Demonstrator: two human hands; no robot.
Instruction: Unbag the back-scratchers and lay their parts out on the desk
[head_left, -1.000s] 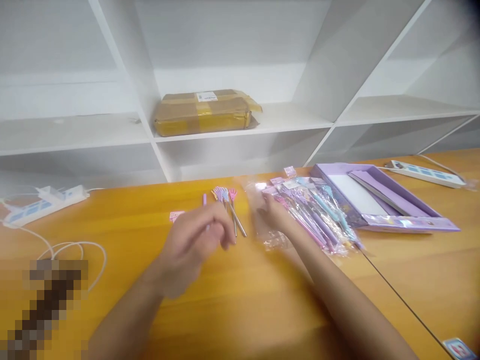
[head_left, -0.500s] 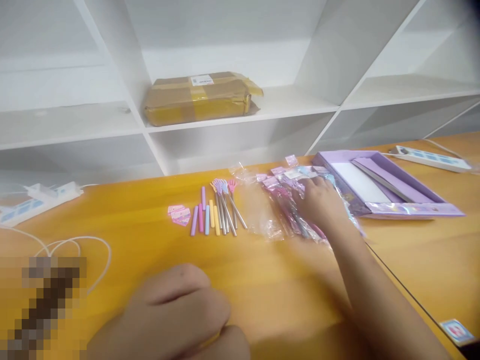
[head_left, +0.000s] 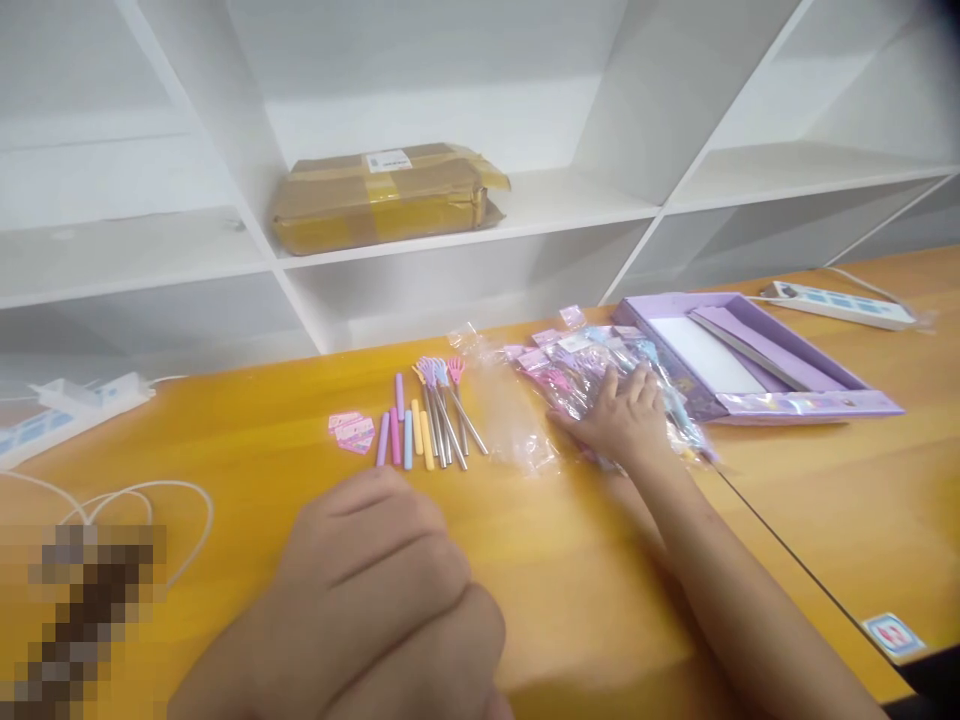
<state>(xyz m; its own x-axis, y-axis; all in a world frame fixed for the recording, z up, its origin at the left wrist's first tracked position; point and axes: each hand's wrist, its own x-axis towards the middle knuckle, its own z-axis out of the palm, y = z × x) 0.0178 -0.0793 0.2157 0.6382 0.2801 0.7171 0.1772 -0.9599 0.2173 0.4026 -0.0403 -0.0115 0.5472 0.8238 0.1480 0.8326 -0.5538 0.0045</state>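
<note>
My right hand [head_left: 630, 415] lies spread over a pile of clear plastic packets [head_left: 570, 365] holding pink, purple and blue items. Its fingers are apart and rest on the plastic. Close to the camera, my left hand [head_left: 390, 590] is curled with the fingers folded in; whatever it may hold is hidden. Beyond it lie several metal rods with small hand-shaped ends [head_left: 442, 410], like back scratchers. Beside them are coloured tubes [head_left: 407, 440] in purple, pink, blue and yellow, and pink printed cards [head_left: 352, 432]. Empty-looking clear wrappers [head_left: 517, 430] lie between the rods and the packets.
An open purple box [head_left: 810, 405] stands right of the packets. Power strips [head_left: 844, 305] lie at the back right and left, with a white cable [head_left: 202, 490] looping at left. A taped cardboard parcel [head_left: 382, 205] sits on the white shelf [head_left: 570, 215]. A sticker [head_left: 892, 634] is near the front right.
My right hand has gone from bent fingers on the packets to a spread, flatter pose, slightly nearer me. My left hand has risen a little in view, still curled. The view has shifted slightly.
</note>
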